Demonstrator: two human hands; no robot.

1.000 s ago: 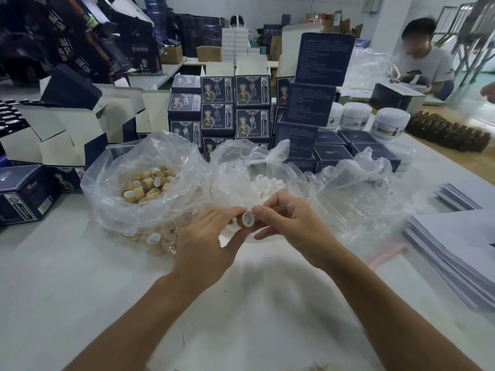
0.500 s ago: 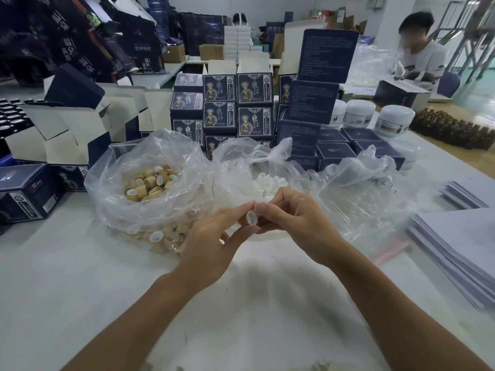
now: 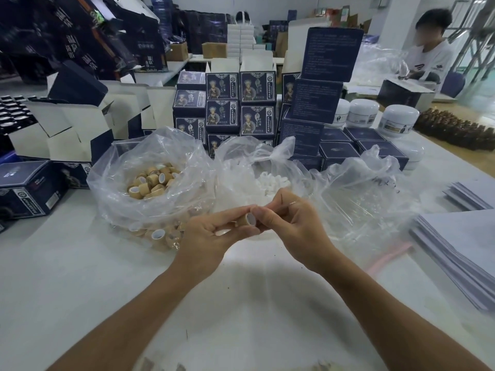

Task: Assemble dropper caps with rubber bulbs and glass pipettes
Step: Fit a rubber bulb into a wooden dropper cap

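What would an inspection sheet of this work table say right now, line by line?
Surface: white table, bare in front of the person.
Job's things: tan cap held between both hands; bag of caps at left; bag of white bulbs in the middle; a thin glass pipette in the right hand.
Clutter: clear bag at right, blue boxes, white jars, paper stack.
Hands: left hand grips the cap; right hand pinches the pipette at the cap's mouth.
Cables: nothing seen.
Surroundings: another person seated far right; stacked cartons behind.
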